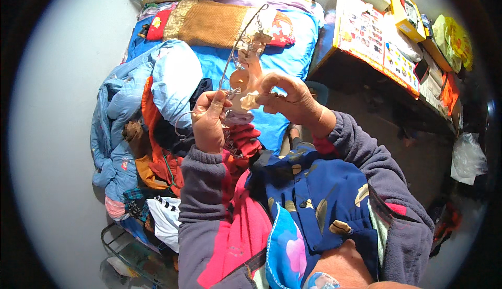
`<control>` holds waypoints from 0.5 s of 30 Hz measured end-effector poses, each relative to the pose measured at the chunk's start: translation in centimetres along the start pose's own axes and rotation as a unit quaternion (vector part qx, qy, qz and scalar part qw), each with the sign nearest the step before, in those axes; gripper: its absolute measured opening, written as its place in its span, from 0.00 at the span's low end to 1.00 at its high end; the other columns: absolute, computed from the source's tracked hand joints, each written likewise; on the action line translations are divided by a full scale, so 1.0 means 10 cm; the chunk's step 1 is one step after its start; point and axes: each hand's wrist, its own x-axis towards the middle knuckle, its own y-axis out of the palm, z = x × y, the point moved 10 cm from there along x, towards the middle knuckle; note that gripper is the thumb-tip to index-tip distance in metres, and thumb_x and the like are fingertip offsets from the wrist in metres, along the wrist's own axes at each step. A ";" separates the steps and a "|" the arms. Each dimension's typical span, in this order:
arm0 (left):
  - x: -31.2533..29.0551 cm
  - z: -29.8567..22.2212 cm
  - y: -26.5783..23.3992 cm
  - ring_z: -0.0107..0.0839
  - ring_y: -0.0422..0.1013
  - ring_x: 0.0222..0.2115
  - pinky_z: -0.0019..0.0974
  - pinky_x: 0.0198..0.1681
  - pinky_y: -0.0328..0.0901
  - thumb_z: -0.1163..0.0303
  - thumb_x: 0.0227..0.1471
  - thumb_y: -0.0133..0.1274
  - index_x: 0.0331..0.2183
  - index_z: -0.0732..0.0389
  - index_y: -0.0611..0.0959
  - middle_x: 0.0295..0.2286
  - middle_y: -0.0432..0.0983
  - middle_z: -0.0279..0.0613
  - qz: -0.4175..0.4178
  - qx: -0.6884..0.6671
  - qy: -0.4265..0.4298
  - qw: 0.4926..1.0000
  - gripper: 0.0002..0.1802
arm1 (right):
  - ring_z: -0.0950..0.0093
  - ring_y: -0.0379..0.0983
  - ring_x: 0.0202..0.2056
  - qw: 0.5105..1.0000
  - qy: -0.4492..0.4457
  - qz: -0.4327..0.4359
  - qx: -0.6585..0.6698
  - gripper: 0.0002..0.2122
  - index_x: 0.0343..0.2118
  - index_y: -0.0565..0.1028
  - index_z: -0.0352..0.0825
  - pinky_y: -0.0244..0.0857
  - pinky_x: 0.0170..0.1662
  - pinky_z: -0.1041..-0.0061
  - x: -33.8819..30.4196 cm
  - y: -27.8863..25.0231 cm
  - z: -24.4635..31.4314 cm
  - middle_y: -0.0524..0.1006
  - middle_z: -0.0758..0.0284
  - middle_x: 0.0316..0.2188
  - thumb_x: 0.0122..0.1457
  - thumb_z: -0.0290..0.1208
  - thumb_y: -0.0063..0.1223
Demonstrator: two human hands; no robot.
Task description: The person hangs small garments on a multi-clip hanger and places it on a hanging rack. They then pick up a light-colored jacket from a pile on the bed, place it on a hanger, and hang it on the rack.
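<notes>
Both of my hands are raised in front of my chest, close together. My left hand [210, 124] is closed, thumb against the fingers, on a thin wire [230, 61] that slants up and away to a hooked far end. Clear, glinting bits show at its fingertips. My right hand [293, 100] pinches a small cream-coloured piece [250, 101] with a wavy edge, just right of my left fingertips. Beyond the hands are peach and cream pieces [252, 68] along the wire; what they are is too unclear to tell.
Ahead is a bed with a blue sheet [272, 116] and a brown-and-gold pillow [209, 22]. A light-blue quilt [123, 106] and heaped clothes [167, 216] lie at left. At right stands a table [361, 35] with boxes and a yellow-green bag [452, 43].
</notes>
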 end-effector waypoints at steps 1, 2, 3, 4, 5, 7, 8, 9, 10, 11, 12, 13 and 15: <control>0.01 0.02 0.01 0.13 0.58 0.19 0.18 0.23 0.53 0.65 0.59 0.56 0.33 0.61 0.80 0.24 0.75 0.31 0.008 -0.001 -0.006 1.000 0.09 | 0.79 0.73 0.26 0.994 0.079 0.019 0.078 0.07 0.35 0.74 0.36 0.68 0.28 0.78 -0.05 0.07 -0.16 0.75 0.71 0.28 0.56 0.24 0.61; 0.01 0.04 0.02 0.13 0.58 0.19 0.18 0.22 0.52 0.65 0.59 0.56 0.33 0.61 0.80 0.24 0.75 0.31 0.013 -0.002 -0.014 1.000 0.09 | 0.81 0.72 0.24 0.986 0.118 0.011 0.117 0.07 0.36 0.73 0.36 0.66 0.26 0.80 -0.10 0.10 -0.24 0.74 0.71 0.28 0.57 0.24 0.61; 0.03 0.06 0.02 0.12 0.57 0.18 0.18 0.20 0.51 0.64 0.59 0.55 0.32 0.60 0.80 0.24 0.75 0.30 0.012 0.011 -0.023 1.000 0.09 | 0.83 0.70 0.23 0.977 0.146 0.017 0.154 0.08 0.37 0.73 0.36 0.65 0.24 0.81 -0.13 0.15 -0.30 0.74 0.72 0.28 0.58 0.24 0.60; 0.04 0.07 0.03 0.12 0.57 0.18 0.18 0.20 0.51 0.64 0.60 0.55 0.32 0.60 0.80 0.24 0.75 0.30 0.020 0.008 -0.026 0.999 0.10 | 0.85 0.69 0.22 0.967 0.185 0.010 0.176 0.08 0.39 0.72 0.36 0.63 0.22 0.82 -0.17 0.17 -0.39 0.73 0.73 0.27 0.59 0.24 0.59; 0.05 0.07 0.04 0.12 0.57 0.17 0.18 0.19 0.51 0.64 0.60 0.55 0.32 0.60 0.79 0.23 0.75 0.30 0.025 0.006 -0.031 0.999 0.10 | 0.87 0.68 0.22 0.975 0.145 0.006 0.167 0.08 0.39 0.72 0.36 0.62 0.23 0.84 -0.15 0.16 -0.33 0.73 0.73 0.26 0.59 0.24 0.58; 0.09 0.11 0.05 0.12 0.57 0.17 0.18 0.19 0.50 0.64 0.60 0.55 0.32 0.60 0.79 0.23 0.75 0.31 0.031 0.004 -0.053 0.998 0.10 | 0.89 0.66 0.23 0.983 0.104 -0.027 0.149 0.08 0.40 0.72 0.35 0.60 0.23 0.86 -0.10 0.08 -0.29 0.72 0.74 0.24 0.59 0.23 0.58; 0.10 0.12 0.07 0.12 0.57 0.17 0.18 0.19 0.51 0.64 0.60 0.55 0.33 0.61 0.79 0.23 0.75 0.32 0.041 -0.006 -0.055 0.998 0.10 | 0.89 0.65 0.23 0.981 0.102 -0.035 0.159 0.08 0.40 0.72 0.35 0.60 0.24 0.86 -0.08 0.07 -0.30 0.72 0.74 0.23 0.59 0.23 0.58; 0.12 0.14 0.07 0.12 0.57 0.17 0.18 0.19 0.51 0.65 0.60 0.55 0.33 0.61 0.79 0.24 0.75 0.33 0.045 -0.014 -0.061 0.997 0.10 | 0.89 0.66 0.23 0.968 0.137 -0.010 0.209 0.07 0.39 0.73 0.34 0.60 0.24 0.85 -0.08 0.11 -0.36 0.72 0.75 0.24 0.59 0.23 0.58; 0.14 0.16 0.08 0.13 0.57 0.16 0.17 0.19 0.51 0.65 0.60 0.55 0.34 0.62 0.78 0.24 0.75 0.34 0.051 -0.027 -0.066 0.996 0.09 | 0.89 0.65 0.23 0.974 0.124 -0.001 0.189 0.06 0.38 0.74 0.34 0.59 0.24 0.85 -0.05 0.11 -0.33 0.72 0.76 0.25 0.59 0.23 0.58; 0.16 0.19 0.08 0.13 0.57 0.16 0.17 0.19 0.51 0.65 0.60 0.55 0.34 0.62 0.79 0.24 0.75 0.34 0.051 -0.024 -0.076 0.996 0.10 | 0.89 0.65 0.23 0.979 0.111 0.009 0.169 0.05 0.37 0.74 0.34 0.59 0.24 0.85 -0.02 0.11 -0.31 0.72 0.76 0.25 0.59 0.23 0.58; 0.17 0.22 0.08 0.13 0.57 0.16 0.17 0.19 0.51 0.65 0.60 0.55 0.34 0.62 0.79 0.24 0.75 0.34 0.053 -0.026 -0.083 0.995 0.10 | 0.89 0.65 0.23 0.984 0.099 0.020 0.148 0.05 0.36 0.75 0.34 0.59 0.24 0.85 0.00 0.11 -0.28 0.72 0.76 0.25 0.58 0.23 0.58; 0.19 0.24 0.09 0.13 0.57 0.16 0.17 0.19 0.51 0.65 0.59 0.55 0.34 0.62 0.79 0.24 0.75 0.34 0.055 -0.028 -0.087 0.994 0.10 | 0.89 0.65 0.23 0.986 0.106 0.008 0.131 0.04 0.36 0.75 0.34 0.58 0.23 0.85 0.02 0.08 -0.30 0.72 0.76 0.25 0.58 0.23 0.58; 0.22 0.26 0.10 0.13 0.57 0.16 0.17 0.19 0.51 0.65 0.59 0.55 0.33 0.62 0.79 0.24 0.75 0.33 0.063 -0.027 -0.089 0.994 0.10 | 0.89 0.64 0.22 0.982 0.156 -0.006 0.110 0.04 0.34 0.76 0.33 0.58 0.23 0.85 0.01 0.05 -0.40 0.72 0.76 0.23 0.58 0.22 0.59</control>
